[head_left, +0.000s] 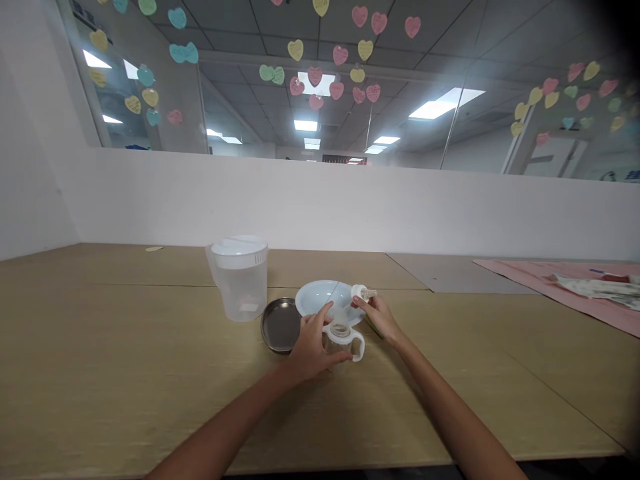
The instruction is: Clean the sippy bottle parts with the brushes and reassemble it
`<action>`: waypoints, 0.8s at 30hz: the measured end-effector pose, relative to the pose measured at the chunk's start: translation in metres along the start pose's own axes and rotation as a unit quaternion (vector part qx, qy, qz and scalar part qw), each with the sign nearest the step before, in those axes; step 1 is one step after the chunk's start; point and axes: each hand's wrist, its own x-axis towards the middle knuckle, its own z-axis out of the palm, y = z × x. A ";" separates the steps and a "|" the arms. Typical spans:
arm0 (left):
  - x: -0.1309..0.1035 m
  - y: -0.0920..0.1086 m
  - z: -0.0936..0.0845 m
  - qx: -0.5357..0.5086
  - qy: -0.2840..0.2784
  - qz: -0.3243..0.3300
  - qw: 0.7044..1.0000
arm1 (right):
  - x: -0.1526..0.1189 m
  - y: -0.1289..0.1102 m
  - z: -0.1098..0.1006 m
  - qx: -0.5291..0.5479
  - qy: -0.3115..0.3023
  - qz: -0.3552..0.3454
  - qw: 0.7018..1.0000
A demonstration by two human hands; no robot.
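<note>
A small clear bottle (340, 335) with white side handles stands upright on the table, its round mouth uncovered. My left hand (313, 343) is wrapped round its left side, thumb in front and fingers behind. To the right and a little higher, my right hand (379, 316) pinches a white cap (359, 292) with a pale nipple-like tip pointing right. The cap is above the right part of a light blue-white bowl (315, 293). Left of the bowl lies a dark round metal dish (280, 325), partly behind my left hand.
A lidded translucent pitcher (243, 283) stands left of the metal dish. At the far right, a pink cloth (530, 280) bears a whitish patterned cloth (595, 289). A white wall (320, 203) rises behind the table (175, 373). A thin green item (373, 327) lies near my right hand.
</note>
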 end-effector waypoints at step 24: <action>0.059 0.064 -0.021 0.066 -0.020 0.229 0.971 | -0.025 -0.020 0.002 -0.344 0.210 -0.454 0.794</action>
